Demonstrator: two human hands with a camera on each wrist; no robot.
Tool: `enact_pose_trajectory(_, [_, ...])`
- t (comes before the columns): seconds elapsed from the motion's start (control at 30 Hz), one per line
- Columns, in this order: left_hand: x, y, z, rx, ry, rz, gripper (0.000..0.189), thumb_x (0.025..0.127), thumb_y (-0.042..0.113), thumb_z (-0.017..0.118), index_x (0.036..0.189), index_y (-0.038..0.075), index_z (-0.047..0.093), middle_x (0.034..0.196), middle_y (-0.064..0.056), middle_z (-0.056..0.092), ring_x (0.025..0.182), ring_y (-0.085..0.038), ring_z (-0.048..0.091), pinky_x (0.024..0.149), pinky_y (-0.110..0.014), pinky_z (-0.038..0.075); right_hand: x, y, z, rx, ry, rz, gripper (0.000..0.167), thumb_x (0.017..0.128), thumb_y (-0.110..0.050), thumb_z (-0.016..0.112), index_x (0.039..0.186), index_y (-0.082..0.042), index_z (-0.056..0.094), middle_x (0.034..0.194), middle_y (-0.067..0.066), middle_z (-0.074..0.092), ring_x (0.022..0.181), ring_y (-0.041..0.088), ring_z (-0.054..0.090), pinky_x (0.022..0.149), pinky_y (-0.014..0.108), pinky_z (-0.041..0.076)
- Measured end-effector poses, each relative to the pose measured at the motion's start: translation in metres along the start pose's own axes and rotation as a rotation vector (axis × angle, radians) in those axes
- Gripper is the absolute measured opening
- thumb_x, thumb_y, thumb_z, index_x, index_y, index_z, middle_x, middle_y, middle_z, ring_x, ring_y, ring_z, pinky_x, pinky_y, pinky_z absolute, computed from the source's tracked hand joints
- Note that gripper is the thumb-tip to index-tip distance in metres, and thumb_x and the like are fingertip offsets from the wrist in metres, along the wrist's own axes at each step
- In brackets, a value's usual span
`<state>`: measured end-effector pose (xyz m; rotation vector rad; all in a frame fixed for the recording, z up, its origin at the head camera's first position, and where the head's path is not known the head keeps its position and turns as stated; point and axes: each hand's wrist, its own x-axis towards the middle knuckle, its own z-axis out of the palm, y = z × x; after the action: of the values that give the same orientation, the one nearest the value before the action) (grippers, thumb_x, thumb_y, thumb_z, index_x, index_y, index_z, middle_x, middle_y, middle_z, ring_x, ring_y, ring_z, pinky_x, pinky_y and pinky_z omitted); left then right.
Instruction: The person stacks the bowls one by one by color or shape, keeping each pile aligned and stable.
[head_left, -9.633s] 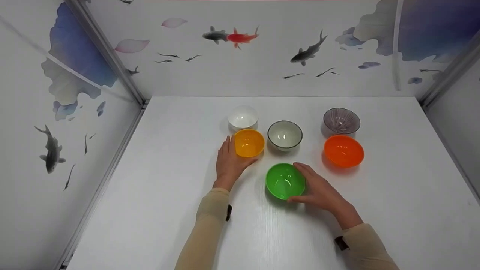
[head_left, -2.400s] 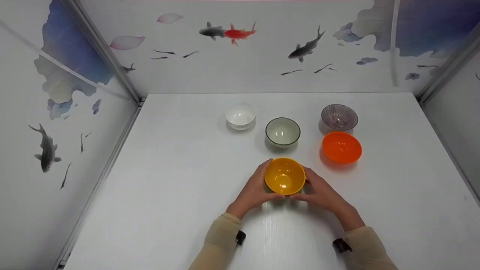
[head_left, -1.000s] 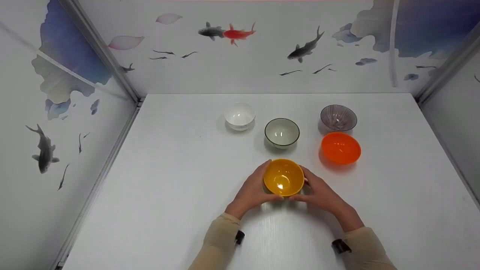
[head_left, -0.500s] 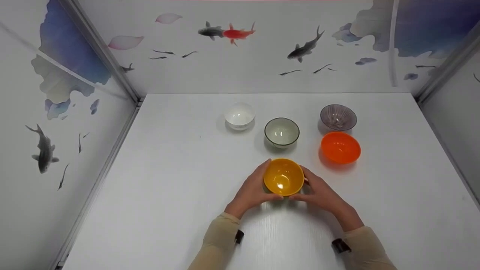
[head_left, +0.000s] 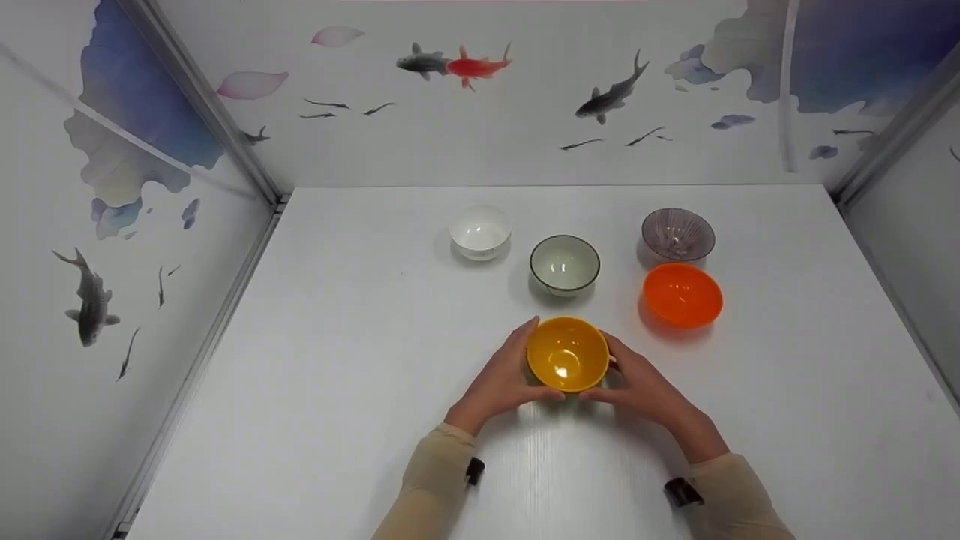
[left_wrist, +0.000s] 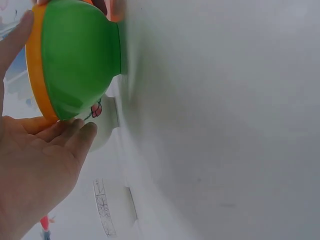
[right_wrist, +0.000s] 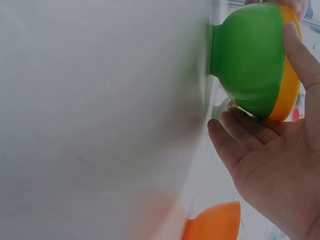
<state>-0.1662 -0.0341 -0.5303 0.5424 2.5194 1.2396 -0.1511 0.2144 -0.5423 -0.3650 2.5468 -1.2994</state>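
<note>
A yellow bowl (head_left: 568, 354) sits nested inside a green bowl (left_wrist: 80, 57), both upright. From above the yellow one covers nearly all of the green. In the left wrist view the green bowl's foot stands at the white table (left_wrist: 225, 125). My left hand (head_left: 499, 377) holds the yellow rim from the left, thumb at the near side and fingers at the far side. On the right side my right hand (head_left: 645, 382) grips the green bowl near its rim, thumb near the front. The right hand's fingers (right_wrist: 245, 132) reach along the stack's far side.
Behind the stack stands a pale grey-green bowl (head_left: 565, 265) with a dark rim. A white bowl (head_left: 480, 234) is at the back left. At the right are an orange bowl (head_left: 682, 295) and, just behind it, a purplish ribbed bowl (head_left: 677, 235). Printed walls enclose the table.
Since the earliest frame, the left hand has brought the yellow bowl from in front of the white bowl rightward and nearer, into the green bowl. Lately the left hand has shifted slightly left.
</note>
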Motion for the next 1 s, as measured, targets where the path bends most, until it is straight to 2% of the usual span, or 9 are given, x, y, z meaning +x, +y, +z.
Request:
enact_pose_trajectory(0.13, [0.000,0.000,-0.005,-0.002,0.036,-0.056,0.104,0.080,0.062,0.074,0.160,0.021,0.022,0.166,-0.001,0.025,0.152,-0.022,0.029,0.124,-0.047,0.029,0.000,-0.001,0.000,-0.004,-0.003,0.026,0.108,0.073,-0.052,0.084,0.157,-0.015,0.028,0.159,0.007,0.039,0.145,0.030,0.040,0.115,0.052,0.040])
enact_pose_trajectory(0.3, [0.001,-0.001,-0.015,-0.007,0.072,-0.070,0.091,0.088,0.065,0.063,0.159,0.021,0.027,0.165,-0.001,0.027,0.152,-0.023,0.029,0.125,-0.047,0.027,0.001,-0.002,0.000,-0.003,-0.010,0.050,0.110,0.072,-0.054,0.084,0.157,-0.014,0.026,0.160,0.008,0.037,0.146,0.032,0.039,0.116,0.053,0.039])
enact_pose_trajectory(0.5, [0.005,-0.005,-0.028,-0.031,0.108,-0.098,0.083,0.092,0.059,0.061,0.158,0.022,0.028,0.165,-0.001,0.028,0.153,-0.024,0.027,0.126,-0.047,0.026,0.000,-0.001,-0.001,0.005,-0.013,0.035,0.108,0.073,-0.050,0.084,0.157,-0.013,0.026,0.160,0.008,0.038,0.146,0.031,0.039,0.116,0.052,0.039])
enact_pose_trajectory(0.6, [0.008,-0.007,-0.035,-0.035,0.133,-0.132,0.082,0.092,0.060,0.060,0.158,0.022,0.028,0.165,-0.002,0.027,0.153,-0.024,0.027,0.126,-0.047,0.025,0.000,-0.001,0.000,0.012,-0.008,0.023,0.106,0.074,-0.046,0.085,0.157,-0.013,0.027,0.159,0.007,0.039,0.145,0.030,0.040,0.116,0.052,0.039])
enact_pose_trajectory(0.7, [0.010,-0.009,-0.041,-0.038,0.155,-0.162,0.083,0.092,0.063,0.058,0.158,0.022,0.029,0.165,-0.002,0.027,0.153,-0.024,0.026,0.127,-0.047,0.023,-0.001,-0.001,0.000,0.007,-0.011,0.033,0.108,0.074,-0.049,0.085,0.157,-0.012,0.026,0.159,0.007,0.038,0.146,0.031,0.039,0.116,0.053,0.039])
enact_pose_trajectory(0.8, [0.013,-0.013,-0.046,-0.048,0.176,-0.171,0.084,0.092,0.065,0.057,0.158,0.021,0.029,0.165,-0.004,0.028,0.153,-0.024,0.026,0.127,-0.047,0.023,0.000,0.000,0.000,-0.001,-0.016,0.042,0.110,0.074,-0.052,0.083,0.158,-0.012,0.025,0.160,0.008,0.036,0.146,0.032,0.038,0.116,0.053,0.039])
enact_pose_trajectory(1.0, [0.023,-0.019,-0.057,-0.055,0.213,-0.214,0.085,0.092,0.068,0.054,0.158,0.020,0.029,0.165,-0.004,0.029,0.153,-0.024,0.027,0.127,-0.045,0.023,-0.001,0.001,0.000,-0.002,-0.019,0.042,0.108,0.075,-0.048,0.084,0.158,-0.012,0.024,0.161,0.009,0.035,0.147,0.032,0.038,0.116,0.052,0.039])
